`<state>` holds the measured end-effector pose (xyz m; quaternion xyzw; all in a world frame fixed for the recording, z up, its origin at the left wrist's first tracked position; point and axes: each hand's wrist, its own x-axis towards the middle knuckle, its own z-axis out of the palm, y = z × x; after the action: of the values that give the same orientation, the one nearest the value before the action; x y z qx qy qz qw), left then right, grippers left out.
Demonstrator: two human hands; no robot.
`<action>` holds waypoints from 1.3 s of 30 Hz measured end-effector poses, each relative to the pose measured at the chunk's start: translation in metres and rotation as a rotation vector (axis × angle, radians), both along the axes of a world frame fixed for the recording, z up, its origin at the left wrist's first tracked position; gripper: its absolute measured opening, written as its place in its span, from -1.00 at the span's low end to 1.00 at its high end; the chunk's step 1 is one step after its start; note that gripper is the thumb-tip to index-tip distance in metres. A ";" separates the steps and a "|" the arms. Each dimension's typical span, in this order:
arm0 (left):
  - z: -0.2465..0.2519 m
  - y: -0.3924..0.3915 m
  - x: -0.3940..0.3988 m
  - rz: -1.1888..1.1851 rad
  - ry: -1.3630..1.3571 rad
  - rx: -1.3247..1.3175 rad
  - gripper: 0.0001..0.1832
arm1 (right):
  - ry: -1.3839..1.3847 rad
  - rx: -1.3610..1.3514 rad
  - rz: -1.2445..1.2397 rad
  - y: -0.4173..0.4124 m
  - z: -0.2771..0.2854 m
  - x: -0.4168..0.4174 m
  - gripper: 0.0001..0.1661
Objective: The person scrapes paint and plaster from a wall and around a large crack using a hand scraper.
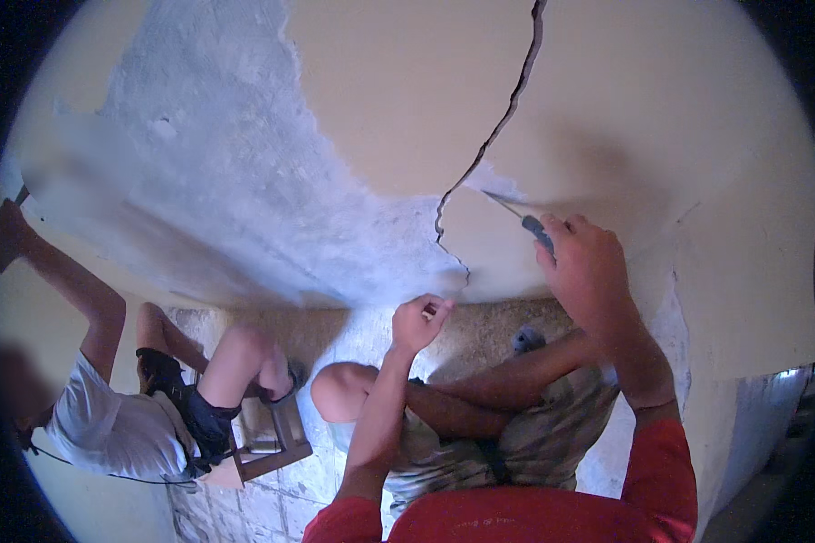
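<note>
My right hand grips a thin-bladed hand tool by its dark handle. The narrow metal blade points up and left, its tip at a small pale patch of bared wall beside a long crack. The crack runs from the top of the view down through the cream-painted wall. Low on the wall, near the crack's lower end, is my left hand with its fingers curled; whether something small sits in them is unclear. Left of the crack spreads a large grey-white area without cream paint.
At the left a co-worker sits on a wooden stool, one arm raised to the wall. My folded legs rest close to the wall's base, above a tiled floor. A small dark object lies by my legs.
</note>
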<state>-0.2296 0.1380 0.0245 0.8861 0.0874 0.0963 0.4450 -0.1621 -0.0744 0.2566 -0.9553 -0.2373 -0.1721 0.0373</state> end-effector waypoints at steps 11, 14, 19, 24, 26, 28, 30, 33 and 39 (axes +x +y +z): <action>-0.014 0.006 -0.003 0.013 0.035 0.094 -0.65 | -0.017 0.299 0.097 -0.033 0.026 -0.032 -0.62; -0.015 0.011 -0.009 0.004 0.057 0.089 -0.66 | -0.025 0.335 0.110 -0.030 0.029 -0.038 -0.67; -0.012 0.011 -0.017 0.026 0.094 0.134 -0.60 | -0.005 0.396 0.247 -0.047 0.025 -0.045 -0.67; -0.015 0.009 -0.031 -0.050 0.207 0.207 -0.56 | 0.026 0.273 0.264 -0.073 0.014 -0.070 -0.65; -0.011 0.013 -0.029 -0.072 0.189 0.247 -0.54 | 0.442 0.357 0.242 -0.073 0.027 -0.088 -0.63; -0.005 0.010 -0.035 0.005 0.184 0.182 -0.53 | 0.369 0.277 0.196 -0.082 0.020 -0.099 -0.65; 0.036 -0.008 -0.037 0.033 0.157 0.154 -0.56 | 0.310 0.389 0.346 -0.090 0.020 -0.098 -0.65; 0.084 -0.031 -0.041 0.069 -0.204 -0.189 -0.61 | 0.302 0.448 0.414 -0.088 0.042 -0.097 -0.65; 0.118 -0.039 -0.061 -0.117 -0.166 -0.519 -0.53 | 0.186 0.361 0.572 -0.042 0.075 -0.101 -0.62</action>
<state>-0.2909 0.0988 0.1423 0.7349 0.0210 0.1170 0.6677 -0.2633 -0.1168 0.3313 -0.8397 -0.4568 -0.1062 0.2736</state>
